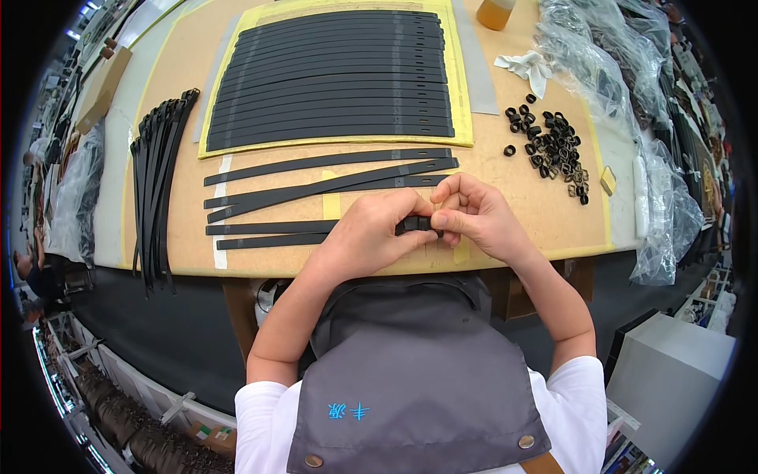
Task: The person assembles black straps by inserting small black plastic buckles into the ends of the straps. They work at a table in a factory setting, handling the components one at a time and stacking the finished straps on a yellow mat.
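Observation:
Near the table's front edge, both hands meet at the end of a black belt strap (417, 224). My left hand (362, 234) is closed round the strap, thumb and fingers pressed on it. With thumb and fingertips pinched, my right hand (483, 223) grips the strap's end; a small dark piece there is mostly hidden by the fingers. Several loose black straps (276, 166) lie crosswise just beyond my hands, slotted ends to the right. Two more run under or into my left hand, and which one is held I cannot tell.
Beyond lies a yellow-edged board (466, 95) with rows of black straps (332, 83). A strap bundle (162, 158) overhangs the front edge at left. At right are black loops (545, 146), a yellow block (607, 180), white cloth (527, 69), an amber-filled container (495, 13) and plastic wrap (592, 47).

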Tool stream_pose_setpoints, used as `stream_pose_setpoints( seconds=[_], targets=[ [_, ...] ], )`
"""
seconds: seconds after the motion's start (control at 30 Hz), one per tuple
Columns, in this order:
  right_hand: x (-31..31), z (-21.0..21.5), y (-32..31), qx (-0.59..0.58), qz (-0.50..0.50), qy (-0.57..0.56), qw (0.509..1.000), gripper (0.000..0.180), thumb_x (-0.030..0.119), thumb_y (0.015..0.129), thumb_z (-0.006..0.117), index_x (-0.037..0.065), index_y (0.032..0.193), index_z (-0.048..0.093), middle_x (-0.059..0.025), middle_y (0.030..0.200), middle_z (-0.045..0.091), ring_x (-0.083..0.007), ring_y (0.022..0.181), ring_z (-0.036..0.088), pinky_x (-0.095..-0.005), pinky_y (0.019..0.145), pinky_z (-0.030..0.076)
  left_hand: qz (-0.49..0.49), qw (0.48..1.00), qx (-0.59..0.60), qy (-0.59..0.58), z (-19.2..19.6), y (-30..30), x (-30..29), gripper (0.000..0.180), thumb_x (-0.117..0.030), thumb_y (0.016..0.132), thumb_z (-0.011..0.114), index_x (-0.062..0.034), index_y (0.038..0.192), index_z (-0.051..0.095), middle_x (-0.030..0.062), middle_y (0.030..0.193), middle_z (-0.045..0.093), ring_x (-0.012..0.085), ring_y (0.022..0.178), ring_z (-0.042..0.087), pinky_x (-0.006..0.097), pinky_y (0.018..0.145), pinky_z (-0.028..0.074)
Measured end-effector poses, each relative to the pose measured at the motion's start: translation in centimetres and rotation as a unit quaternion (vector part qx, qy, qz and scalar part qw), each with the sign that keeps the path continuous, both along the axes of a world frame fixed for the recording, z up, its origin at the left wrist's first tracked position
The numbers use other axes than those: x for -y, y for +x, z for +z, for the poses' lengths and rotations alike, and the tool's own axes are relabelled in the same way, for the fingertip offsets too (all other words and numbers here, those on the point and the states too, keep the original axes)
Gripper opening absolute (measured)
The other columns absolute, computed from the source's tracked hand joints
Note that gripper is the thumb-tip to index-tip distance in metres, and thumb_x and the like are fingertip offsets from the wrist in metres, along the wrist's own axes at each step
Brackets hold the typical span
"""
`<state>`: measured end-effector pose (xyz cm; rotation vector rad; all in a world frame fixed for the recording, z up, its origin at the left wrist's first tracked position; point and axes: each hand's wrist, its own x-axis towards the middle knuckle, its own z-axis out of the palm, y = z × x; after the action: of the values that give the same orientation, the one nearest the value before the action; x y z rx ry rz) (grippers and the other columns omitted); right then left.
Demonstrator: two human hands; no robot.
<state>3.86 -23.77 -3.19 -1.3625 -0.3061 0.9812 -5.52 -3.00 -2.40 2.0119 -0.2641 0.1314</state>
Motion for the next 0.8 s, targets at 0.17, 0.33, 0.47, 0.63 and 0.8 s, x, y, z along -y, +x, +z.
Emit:
stream_pose_setpoints(
  seconds=[0.17,0.33,0.47,0.63,0.8],
  targets=[
    [2.5,0.4,1.5,-0.112,-0.017,0.063,0.992,0.025,0.016,0.103,0.068,0.0,0.123,0.066,-0.0064,0.098,0.072,-0.0149,0.083,0.074,-0.0251,0.074,0.06,0.051,0.998,0.035,0.018,-0.3,-0.3,0.0,0.025,-0.006,0.078,0.088,0.0003,0.097,0.073,0.0096,0.086,0.073,0.0205,0.074,0.071,0.032,0.064,0.055],
    [3.5,0.1,0.8,-0.077,0.021,0.084,0.993,0.03,0.013,0.102,0.069,-0.001,0.129,0.066,-0.0089,0.106,0.073,-0.0192,0.094,0.076,-0.0292,0.082,0.062,0.044,0.999,0.026,0.014,0.2,-0.4,0.2,0.023,-0.004,0.077,0.087,0.0,0.094,0.073,0.0101,0.083,0.072,0.0221,0.072,0.07,0.033,0.062,0.053],
    [2.7,-0.8,0.0,-0.029,0.03,0.093,0.995,0.025,0.014,0.097,0.076,0.001,0.118,0.069,-0.0046,0.104,0.072,-0.0136,0.087,0.072,-0.026,0.075,0.058,0.029,0.998,0.023,0.042,0.5,-0.8,0.6,0.021,-0.002,0.077,0.085,-0.0004,0.093,0.072,0.0117,0.08,0.07,0.0257,0.069,0.068,0.036,0.061,0.052],
    [-0.2,2.9,-0.4,-0.068,0.068,-0.043,0.994,0.021,0.016,0.091,0.083,0.003,0.101,0.07,0.0,0.096,0.07,-0.0046,0.074,0.06,-0.0213,0.066,0.048,0.017,0.996,0.035,0.083,0.9,-1.3,0.9,0.019,0.003,0.076,0.079,-0.0004,0.093,0.071,0.0136,0.08,0.069,0.0313,0.07,0.068,0.039,0.061,0.053],
    [-0.6,2.3,-1.0,-0.032,0.086,-0.065,0.994,0.017,0.012,0.092,0.079,0.001,0.101,0.071,0.0021,0.088,0.068,-0.0023,0.073,0.059,-0.0201,0.064,0.046,0.018,0.997,0.032,0.062,0.0,-1.3,1.3,0.023,0.002,0.076,0.08,-0.0008,0.096,0.069,0.0145,0.082,0.07,0.0316,0.074,0.071,0.039,0.062,0.055]
  ],
)
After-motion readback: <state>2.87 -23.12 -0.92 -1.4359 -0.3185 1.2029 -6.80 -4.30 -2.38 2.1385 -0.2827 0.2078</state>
